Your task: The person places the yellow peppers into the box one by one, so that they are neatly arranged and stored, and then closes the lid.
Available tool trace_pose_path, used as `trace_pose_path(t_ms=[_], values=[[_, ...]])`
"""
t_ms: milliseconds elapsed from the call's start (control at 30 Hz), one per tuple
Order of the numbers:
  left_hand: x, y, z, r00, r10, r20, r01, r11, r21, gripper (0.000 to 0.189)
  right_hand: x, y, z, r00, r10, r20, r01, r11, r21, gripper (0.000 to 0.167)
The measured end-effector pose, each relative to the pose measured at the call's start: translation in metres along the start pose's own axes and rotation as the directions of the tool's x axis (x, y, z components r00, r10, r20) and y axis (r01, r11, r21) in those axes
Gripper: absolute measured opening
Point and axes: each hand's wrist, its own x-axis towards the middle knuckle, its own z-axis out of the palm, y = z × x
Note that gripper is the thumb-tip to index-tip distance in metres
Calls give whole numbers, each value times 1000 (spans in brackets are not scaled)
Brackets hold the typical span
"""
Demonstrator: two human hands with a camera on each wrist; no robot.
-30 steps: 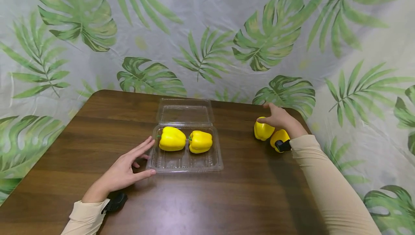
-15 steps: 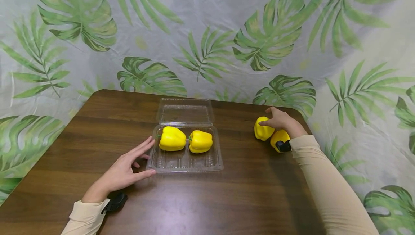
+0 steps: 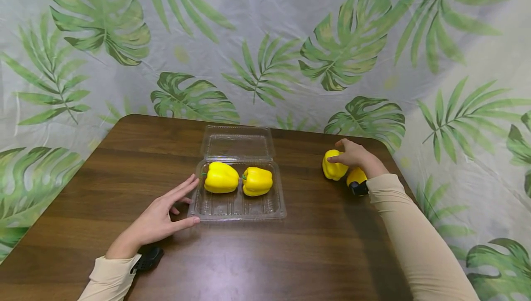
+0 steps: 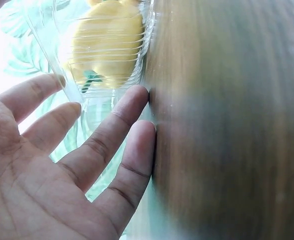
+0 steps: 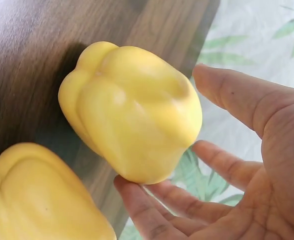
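Observation:
My right hand (image 3: 358, 157) holds a yellow bell pepper (image 5: 132, 115) at the right side of the table, thumb on one side and fingertips on the other. Close beside it, a second yellow bell pepper (image 3: 356, 179) is partly hidden by the wrist strap and hand. In the middle, a clear plastic clamshell container (image 3: 234, 214) has its lid (image 3: 237, 142) folded back. Two yellow bell peppers, one on the left (image 3: 221, 178) and one on the right (image 3: 257, 181), lie inside on their sides. My left hand (image 3: 155, 220) rests with spread fingers at the container's left edge.
The brown wooden table (image 3: 257, 264) has its back edge against a leaf-patterned cloth (image 3: 265, 38). The container's opened lid reaches close to that back edge. A black strap device (image 3: 149, 259) sits on the left wrist.
The right hand has come down and closed its fingers around the outer pepper, which has shifted slightly left. The left hand and the container have stayed in place.

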Motion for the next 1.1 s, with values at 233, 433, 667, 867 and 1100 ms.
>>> trace_pose_path(t_ms=[233, 433, 667, 867, 1100], values=[[0, 0, 1, 1000, -1, 3, 1, 1000, -2, 88, 4, -3, 6, 1000, -17, -9, 17, 1000, 13, 79], [0, 1, 1, 1000, 0, 3, 0, 1000, -4, 88, 5, -7, 10, 999, -45, -22, 45, 999, 16, 77], [0, 1, 0, 1000, -4, 1, 4, 1000, 2, 88, 4, -14, 16, 996, -85, -37, 87, 996, 36, 75], [0, 0, 1, 1000, -6, -2, 6, 1000, 11, 88, 5, -17, 21, 995, -96, -34, 98, 994, 51, 76], [0, -1, 1, 1000, -3, -4, 3, 1000, 8, 87, 1, -10, 26, 992, -115, -52, 121, 984, 132, 85]])
